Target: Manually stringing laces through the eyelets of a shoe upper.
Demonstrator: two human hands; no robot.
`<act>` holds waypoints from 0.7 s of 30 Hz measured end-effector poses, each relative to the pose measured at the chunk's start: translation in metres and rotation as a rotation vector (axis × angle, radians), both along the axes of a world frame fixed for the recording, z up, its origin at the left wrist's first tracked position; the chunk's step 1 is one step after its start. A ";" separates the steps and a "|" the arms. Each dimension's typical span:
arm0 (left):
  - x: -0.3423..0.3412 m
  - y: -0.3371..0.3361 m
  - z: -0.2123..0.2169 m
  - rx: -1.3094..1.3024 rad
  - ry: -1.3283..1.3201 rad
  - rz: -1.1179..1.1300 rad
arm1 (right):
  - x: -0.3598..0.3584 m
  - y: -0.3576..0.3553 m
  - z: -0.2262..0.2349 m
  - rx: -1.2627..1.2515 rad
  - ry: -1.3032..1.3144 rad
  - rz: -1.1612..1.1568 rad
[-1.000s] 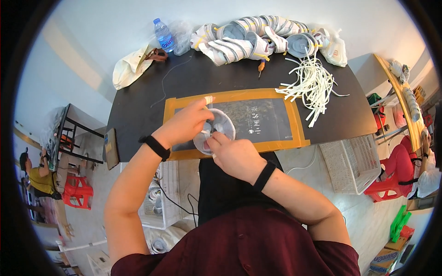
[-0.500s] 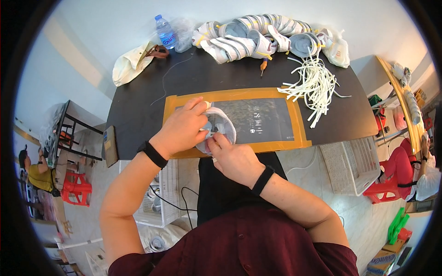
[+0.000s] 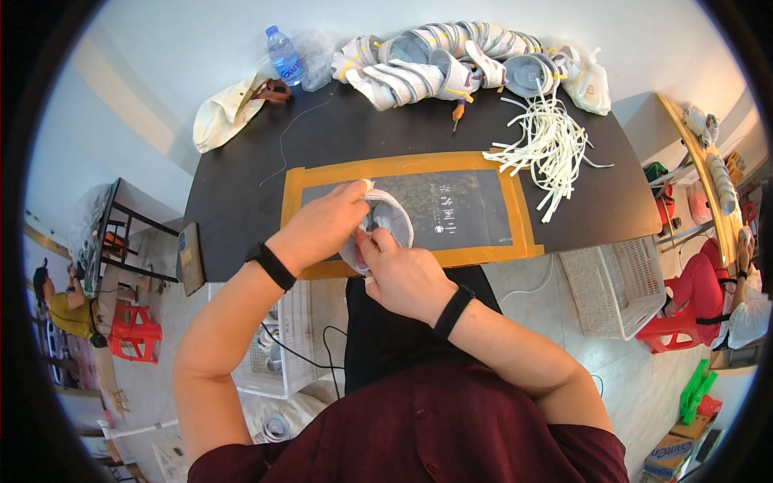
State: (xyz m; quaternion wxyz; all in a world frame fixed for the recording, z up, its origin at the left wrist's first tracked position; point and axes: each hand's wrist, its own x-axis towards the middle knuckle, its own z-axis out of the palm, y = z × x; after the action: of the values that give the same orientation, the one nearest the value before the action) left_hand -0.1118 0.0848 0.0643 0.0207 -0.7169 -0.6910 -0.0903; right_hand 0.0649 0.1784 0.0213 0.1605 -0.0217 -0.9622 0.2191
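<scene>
- The round pale piece (image 3: 406,224) is at the centre of the frame, its opening facing up, slightly longer from top to bottom.
- The left hand (image 3: 322,228) grips its left rim; the right hand (image 3: 409,276) has narrow fingers inside, their hold I cannot tell.
- Both hands touch it equally.
- Below is the counter's (image 3: 362,133) front edge; rightward, the flat sheet (image 3: 479,211) extends.

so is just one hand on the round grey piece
No, both the left hand and the right hand touch the round grey piece.
</scene>
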 end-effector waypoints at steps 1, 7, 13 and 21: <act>0.001 0.000 0.000 0.007 0.001 0.009 | -0.001 -0.001 0.001 0.000 0.000 0.001; -0.006 -0.001 -0.005 -0.012 -0.096 0.049 | -0.008 -0.003 0.011 -0.059 -0.142 -0.037; -0.002 -0.003 0.003 -0.033 0.003 0.079 | -0.016 -0.005 0.010 -0.033 -0.216 -0.039; 0.007 0.001 -0.007 -0.033 0.169 0.092 | -0.014 -0.008 0.009 -0.042 -0.221 -0.041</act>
State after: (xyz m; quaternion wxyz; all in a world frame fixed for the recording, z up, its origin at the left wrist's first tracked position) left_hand -0.1048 0.0853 0.0575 0.0712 -0.6896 -0.7204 -0.0171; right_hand 0.0509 0.1707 0.0299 0.0575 -0.0688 -0.9685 0.2323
